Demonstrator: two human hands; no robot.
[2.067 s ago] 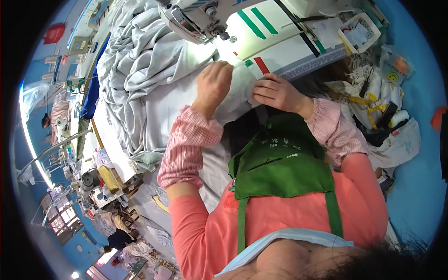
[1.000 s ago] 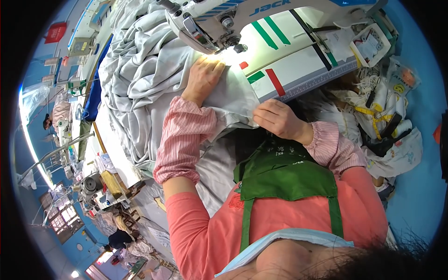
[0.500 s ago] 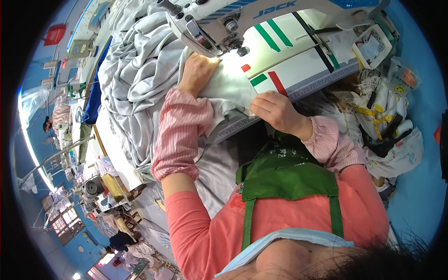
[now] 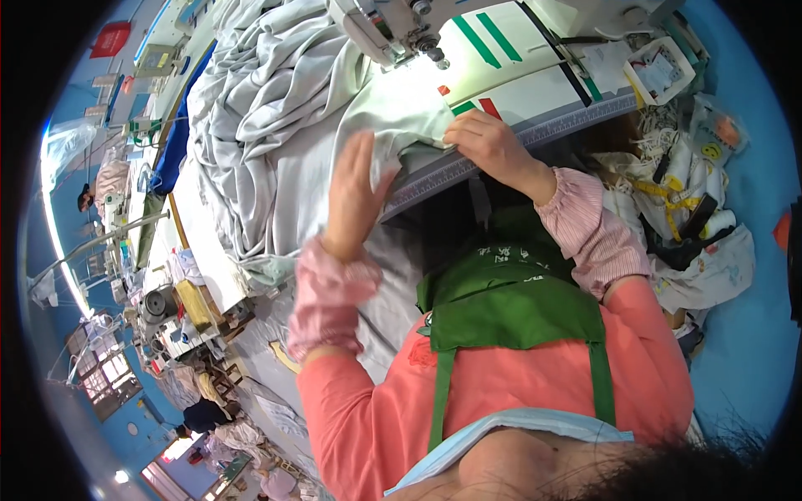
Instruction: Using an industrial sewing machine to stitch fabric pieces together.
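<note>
Grey fabric (image 4: pixel 280 179) in front of sewing machine (image 4: pixel 368 29), edge in pinch of right hand (image 4: pixel 489 146), left hand (image 4: pixel 354 196) spread

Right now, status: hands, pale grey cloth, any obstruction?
Left hand open. Right hand pinching pale grey cloth. Cloth heaped beside white sewing machine, possibly obstructing.

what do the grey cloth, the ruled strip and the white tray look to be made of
The grey cloth is a soft textile, falling in loose folds with a slight sheen; fibre unclear. The ruled strip seems smooth plastic or metal, flat grey with pale markings. The white tray is probably smooth plastic, from its even colour and stiff walls.
</note>
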